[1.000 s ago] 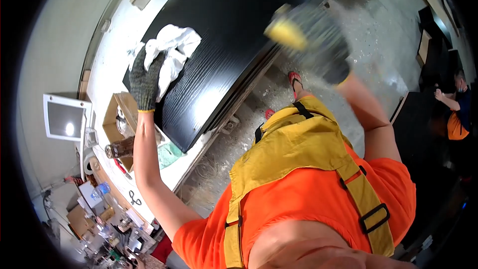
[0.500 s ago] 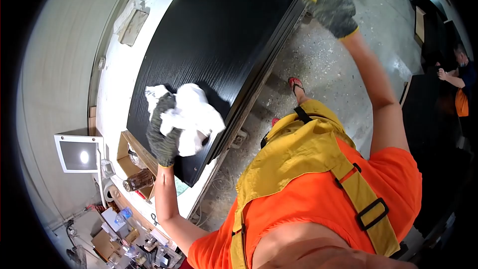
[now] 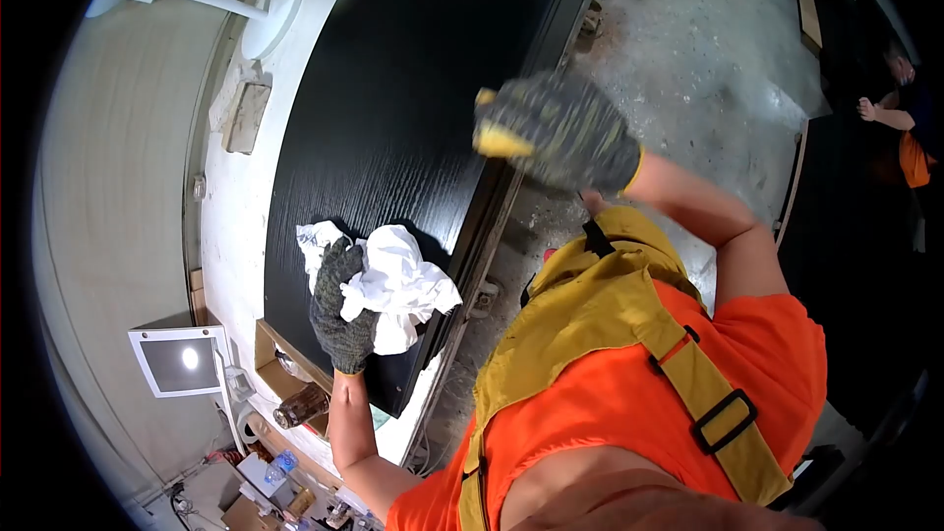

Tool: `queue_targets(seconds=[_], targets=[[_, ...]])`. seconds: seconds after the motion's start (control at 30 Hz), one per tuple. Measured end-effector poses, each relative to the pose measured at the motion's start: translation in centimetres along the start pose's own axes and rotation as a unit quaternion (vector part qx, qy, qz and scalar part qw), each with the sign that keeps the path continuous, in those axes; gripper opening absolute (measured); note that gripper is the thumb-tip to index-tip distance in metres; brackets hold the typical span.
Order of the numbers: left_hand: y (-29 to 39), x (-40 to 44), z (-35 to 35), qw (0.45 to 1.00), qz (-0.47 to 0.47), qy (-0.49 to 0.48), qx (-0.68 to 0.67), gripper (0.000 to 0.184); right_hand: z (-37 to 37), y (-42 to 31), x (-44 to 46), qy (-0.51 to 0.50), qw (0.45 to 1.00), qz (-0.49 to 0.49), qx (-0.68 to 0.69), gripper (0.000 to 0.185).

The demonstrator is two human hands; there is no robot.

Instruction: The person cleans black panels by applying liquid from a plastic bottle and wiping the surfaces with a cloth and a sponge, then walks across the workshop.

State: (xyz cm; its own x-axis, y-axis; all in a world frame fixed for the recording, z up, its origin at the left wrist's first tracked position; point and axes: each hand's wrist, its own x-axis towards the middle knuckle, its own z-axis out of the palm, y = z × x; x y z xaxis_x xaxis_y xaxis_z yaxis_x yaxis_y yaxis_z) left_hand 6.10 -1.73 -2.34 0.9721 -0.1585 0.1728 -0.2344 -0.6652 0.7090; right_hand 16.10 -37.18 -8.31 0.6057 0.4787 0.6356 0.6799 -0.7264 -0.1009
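My left hand (image 3: 341, 310), in a dark grey knit glove, is closed on a crumpled white cloth (image 3: 398, 275). Both rest on the near end of a long black panel with a wood-grain surface (image 3: 364, 138). My right hand (image 3: 560, 133), gloved alike, is over the panel's right edge, its fingers closed around a small yellow piece (image 3: 503, 142). Motion smears that hand, and most of the piece is covered by the glove, so its kind is unclear.
The panel lies on a white bench (image 3: 231, 236). Left of it are a white lamp base (image 3: 272, 20), a block (image 3: 246, 118), a cardboard box (image 3: 267, 344), a brown jar (image 3: 301, 405) and a framed screen-like panel (image 3: 177, 361). Another person (image 3: 900, 118) stands far right.
My right hand has come back toward me and left, from beyond the panel's far right edge. The view has shifted; my left hand stays on the cloth.
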Motion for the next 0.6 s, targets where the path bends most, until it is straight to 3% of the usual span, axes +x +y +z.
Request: queue_targets(seconds=[0.07,0.13,0.17,0.2,0.27,0.33,0.37,0.47,0.6], targets=[[-0.2,-0.1,-0.2,1.000,0.007,-0.001,0.007,0.043,1.0,4.6,-1.0,-0.029,0.997,0.049,-0.044,0.062],[-0.1,0.0,-0.2,1.000,0.013,-0.015,-0.011,0.047,-1.0,9.1,1.0,-0.008,0.981,0.093,-0.168,0.054],[0.1,0.0,-0.3,0.999,0.009,-0.023,-0.023,0.048,-0.1,12.9,0.8,0.093,0.982,0.061,-0.156,0.050],[0.2,0.2,-0.3,0.999,0.005,-0.032,-0.035,0.049,-0.7,14.6,1.5,0.055,0.977,0.129,-0.163,0.044],[0.6,1.0,-0.7,0.984,0.097,-0.136,0.056,0.052,-3.9,14.9,3.9,0.202,0.953,0.211,-0.080,0.034],[2.7,2.5,0.1,0.926,0.254,-0.254,0.119,0.052,-4.1,16.5,1.5,0.196,0.961,0.090,-0.174,0.034],[3.3,2.9,0.4,0.902,0.274,-0.303,0.143,0.052,-3.9,17.1,0.1,0.189,0.957,0.031,-0.219,0.038],[4.6,4.6,1.9,0.860,0.282,-0.391,0.166,0.053,-2.7,15.6,-3.3,0.196,0.961,0.189,-0.046,0.038],[7.5,10.5,6.3,0.862,0.320,-0.350,0.179,0.069,-2.6,15.7,-7.1,0.170,0.916,0.358,0.050,0.042]])
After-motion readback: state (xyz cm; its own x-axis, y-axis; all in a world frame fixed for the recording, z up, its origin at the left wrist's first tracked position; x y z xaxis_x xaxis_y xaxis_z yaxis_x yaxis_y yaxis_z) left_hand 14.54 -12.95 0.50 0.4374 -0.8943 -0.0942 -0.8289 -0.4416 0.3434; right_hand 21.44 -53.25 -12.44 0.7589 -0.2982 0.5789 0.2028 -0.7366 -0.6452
